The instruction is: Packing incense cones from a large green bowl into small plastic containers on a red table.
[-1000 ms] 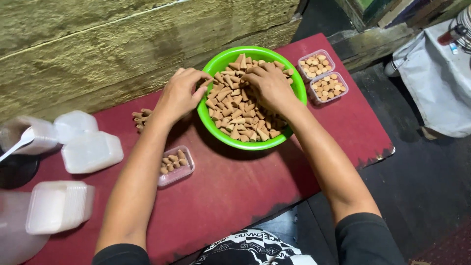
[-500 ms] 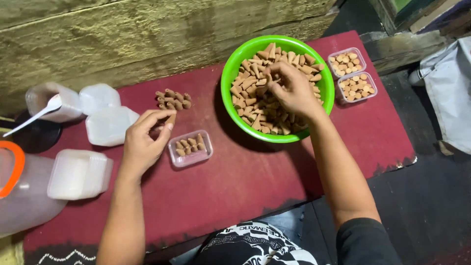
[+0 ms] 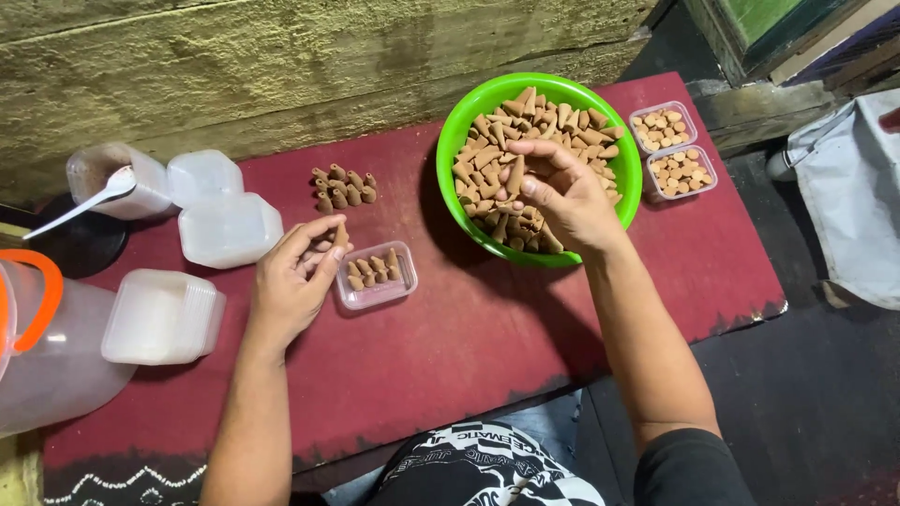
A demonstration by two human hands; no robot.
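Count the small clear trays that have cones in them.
3: one tray by the left hand, two trays right of the green bowl.

Left hand (image 3: 292,281) pinching a brown cone (image 3: 340,234) beside small clear box (image 3: 377,276); right hand (image 3: 561,192) in green bowl (image 3: 469,103).

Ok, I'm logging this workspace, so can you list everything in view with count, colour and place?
green bowl: one, green, back right of the table, heaped with brown cones
filled boxes: two, clear, right of the bowl
part-filled box: one, clear, centre of the table
loose cones: small brown cluster, behind that box
empty containers: several, translucent white, on the left
spoon: one, white, far left
jug: one, clear with orange handle, front left
table: one, dark red
left hand: holds a cone beside the part-filled box
right hand: in the bowl, gripping cones
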